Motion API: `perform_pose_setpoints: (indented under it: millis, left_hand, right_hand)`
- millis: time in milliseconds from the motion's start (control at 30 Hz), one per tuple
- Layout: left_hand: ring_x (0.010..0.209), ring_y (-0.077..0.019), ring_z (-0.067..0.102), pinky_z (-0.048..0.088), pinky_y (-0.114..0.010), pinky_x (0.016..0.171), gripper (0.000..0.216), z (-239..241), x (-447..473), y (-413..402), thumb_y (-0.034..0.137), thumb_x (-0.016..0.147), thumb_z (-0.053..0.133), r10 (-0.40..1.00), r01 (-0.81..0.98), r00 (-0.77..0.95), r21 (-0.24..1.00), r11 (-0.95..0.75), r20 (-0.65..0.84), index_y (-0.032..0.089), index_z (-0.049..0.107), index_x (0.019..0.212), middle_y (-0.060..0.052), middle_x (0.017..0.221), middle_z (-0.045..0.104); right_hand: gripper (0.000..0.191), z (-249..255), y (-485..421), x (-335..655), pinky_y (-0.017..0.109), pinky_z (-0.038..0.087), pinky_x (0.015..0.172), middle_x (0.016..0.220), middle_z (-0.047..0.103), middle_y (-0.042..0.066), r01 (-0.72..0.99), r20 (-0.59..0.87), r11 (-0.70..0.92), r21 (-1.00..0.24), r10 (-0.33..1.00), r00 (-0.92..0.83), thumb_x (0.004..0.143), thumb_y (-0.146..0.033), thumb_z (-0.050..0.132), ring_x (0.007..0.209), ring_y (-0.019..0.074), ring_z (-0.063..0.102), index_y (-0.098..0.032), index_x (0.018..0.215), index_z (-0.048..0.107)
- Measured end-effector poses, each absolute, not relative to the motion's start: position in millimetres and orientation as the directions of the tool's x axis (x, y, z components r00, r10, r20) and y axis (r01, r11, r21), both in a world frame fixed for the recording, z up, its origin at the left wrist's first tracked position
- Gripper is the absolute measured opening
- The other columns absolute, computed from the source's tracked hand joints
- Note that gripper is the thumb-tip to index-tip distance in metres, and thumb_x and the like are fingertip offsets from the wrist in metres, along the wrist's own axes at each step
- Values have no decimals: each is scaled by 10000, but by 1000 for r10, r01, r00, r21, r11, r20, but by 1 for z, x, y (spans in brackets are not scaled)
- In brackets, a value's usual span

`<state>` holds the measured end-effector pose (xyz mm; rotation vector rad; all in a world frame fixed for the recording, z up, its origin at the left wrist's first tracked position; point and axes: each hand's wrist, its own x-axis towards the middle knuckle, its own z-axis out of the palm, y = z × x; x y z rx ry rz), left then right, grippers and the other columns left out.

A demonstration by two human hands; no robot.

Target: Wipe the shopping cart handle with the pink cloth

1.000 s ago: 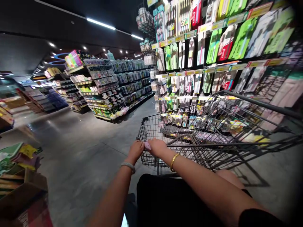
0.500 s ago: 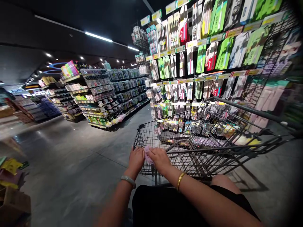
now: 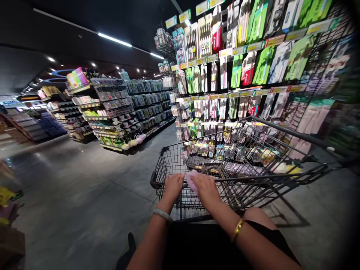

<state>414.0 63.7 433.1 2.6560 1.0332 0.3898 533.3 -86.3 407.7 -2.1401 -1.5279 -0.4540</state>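
Observation:
A black wire shopping cart (image 3: 165, 165) stands in front of my knees. Bunched in my right hand (image 3: 206, 189) is a pale lilac cloth (image 3: 191, 181), at the cart's near top rim. Its fingers are closed over the cloth, which pokes out on the left side. Just left of it, my left hand (image 3: 173, 187) has its fingers curled over the same rim, close to the front corner; the fingertips are partly hidden. A small gap separates this hand from the cloth.
A tall rack of packaged toothbrushes (image 3: 237, 71) rises behind the cart. More stocked shelves (image 3: 112, 108) line the aisle to the left across the grey floor (image 3: 84, 198). A cardboard box (image 3: 12, 242) sits at the lower left edge.
Both hands have shifted right along the cart's rim, the cloth moving with my right hand. The cart's front corner, formerly behind my left hand, now shows. The hands are slightly farther apart.

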Motion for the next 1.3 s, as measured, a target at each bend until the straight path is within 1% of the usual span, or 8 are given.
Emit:
perform_pose_setpoints:
  millis: [200,333,433,600,800,1000,1200,1300]
  left_hand:
    - [1043,-231,612,348,-398,946,522,429,419,49,490,1025,296,627,558,761,323,-764,167,251,751,928,-43,1015,749]
    - [1016,-237,612,340,-389,898,473,426,417,46,558,983,403,636,585,751,267,-765,179,241,725,843,-29,953,742]
    - [1003,-229,610,334,-373,880,454,425,421,45,554,976,431,653,608,734,247,-755,189,236,707,807,-25,932,737]
    - [960,-216,610,330,-346,823,463,429,418,42,561,970,445,648,607,744,241,-757,162,227,675,746,-15,880,724]
    - [979,-207,604,318,-345,842,438,433,420,31,543,970,461,664,623,732,244,-743,154,231,684,759,-7,897,726]
    - [968,-201,606,324,-334,830,368,433,417,26,482,976,484,647,606,744,238,-759,168,245,709,809,2,915,729]
    - [966,-197,594,320,-336,841,384,429,414,20,543,965,487,657,603,731,275,-749,186,267,736,870,2,927,725]
    - [954,-202,590,317,-347,834,399,428,415,19,544,965,485,667,618,720,259,-742,193,254,734,849,-4,920,724]
  right_hand:
    - [469,399,-114,554,481,165,1166,1280,659,43,978,625,-141,-151,754,205,861,-37,506,1242,219,525,-288,1240,621]
    - [422,425,-123,568,432,376,983,1101,703,64,921,466,-316,-228,795,388,834,-49,506,1018,234,621,-249,1185,627]
    - [314,431,-113,559,374,426,820,1002,705,76,911,400,-343,-230,820,410,864,-121,530,892,238,627,-234,1135,644]
    - [520,420,-128,561,427,296,1086,1218,673,70,960,531,-199,-196,801,275,825,-14,495,1142,225,573,-271,1264,602]
    - [364,453,-133,573,483,311,1037,1080,721,95,846,246,-465,-262,815,524,859,-134,516,1015,242,644,-216,1198,620]
    - [571,438,-116,544,374,313,1063,1383,590,94,944,317,-196,-266,907,278,856,-95,505,1262,229,523,-237,1408,504]
    - [315,462,-123,569,365,405,833,910,728,135,852,126,-507,-134,844,522,910,-360,535,847,250,678,-151,1124,630]
    - [258,457,-113,551,354,404,798,939,714,146,872,185,-482,-88,852,489,931,-253,479,842,244,672,-136,1117,614]
